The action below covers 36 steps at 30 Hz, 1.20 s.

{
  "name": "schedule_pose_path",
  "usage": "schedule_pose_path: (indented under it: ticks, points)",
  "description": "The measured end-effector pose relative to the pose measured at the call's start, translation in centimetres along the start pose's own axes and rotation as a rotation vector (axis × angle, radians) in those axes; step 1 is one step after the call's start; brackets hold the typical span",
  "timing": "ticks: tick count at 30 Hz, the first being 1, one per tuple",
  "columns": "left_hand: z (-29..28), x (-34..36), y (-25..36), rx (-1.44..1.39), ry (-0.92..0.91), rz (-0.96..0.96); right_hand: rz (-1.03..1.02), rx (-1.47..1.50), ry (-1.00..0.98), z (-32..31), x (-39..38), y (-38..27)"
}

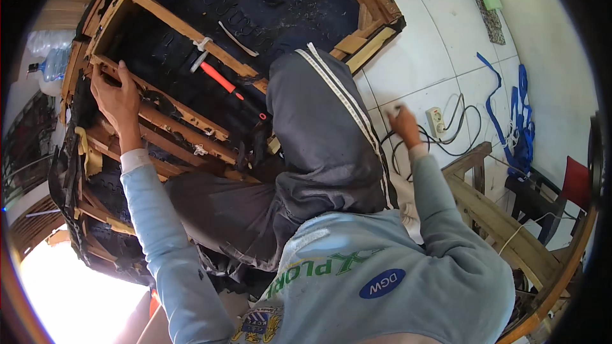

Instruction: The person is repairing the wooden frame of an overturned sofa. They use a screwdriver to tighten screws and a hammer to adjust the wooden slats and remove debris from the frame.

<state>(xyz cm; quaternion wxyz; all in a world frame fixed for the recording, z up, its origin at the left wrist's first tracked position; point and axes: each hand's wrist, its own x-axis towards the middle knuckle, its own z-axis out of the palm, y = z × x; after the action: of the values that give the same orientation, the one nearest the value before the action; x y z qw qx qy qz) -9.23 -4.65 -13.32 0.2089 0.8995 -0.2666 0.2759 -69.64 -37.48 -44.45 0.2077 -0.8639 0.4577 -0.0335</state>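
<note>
My left hand point(120, 103) is closed around the end of a loose-looking wooden slat point(175, 109), at the left side of a wooden furniture frame point(185, 27). Thumb and fingers sit on either side of the slat. My right hand point(405, 125) is out over the white tiles, blurred, with its fingers curled; whatever it may hold cannot be made out. Beside it lie a black cable point(460, 114) and a white socket block point(436, 121). A hammer with a red handle point(220, 80) rests inside the frame, on the dark backing cloth.
My bent leg point(319, 134) lies across the frame's near part. A pale curved strip point(238, 39) lies on the cloth. Blue straps point(519, 127) and a wooden chair-like piece point(503, 223) are to the right. Water bottles point(54, 64) stand at far left.
</note>
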Motion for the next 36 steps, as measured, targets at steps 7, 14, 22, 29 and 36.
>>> schedule_pose_path:
  ticks: [7,14,22,29,36]
  points:
    - [-0.9,0.0,-1.9,-0.054,0.146,0.090,0.155,0.249,-0.585,12.0,-8.9,-0.4]
    - [0.0,0.2,-1.5,-0.387,0.306,-0.071,0.210,0.180,-0.670,8.9,-4.7,-4.0]
    - [0.3,-0.3,-3.1,-0.356,0.361,-0.061,0.220,0.135,-0.702,5.6,-1.7,-5.6]
    - [-0.3,0.5,-3.6,-0.245,0.362,0.055,0.266,0.128,-0.705,3.2,-1.6,-6.2]
    - [0.3,0.2,-3.8,-0.359,0.445,-0.120,0.298,0.159,-0.671,0.5,-1.9,-6.1]
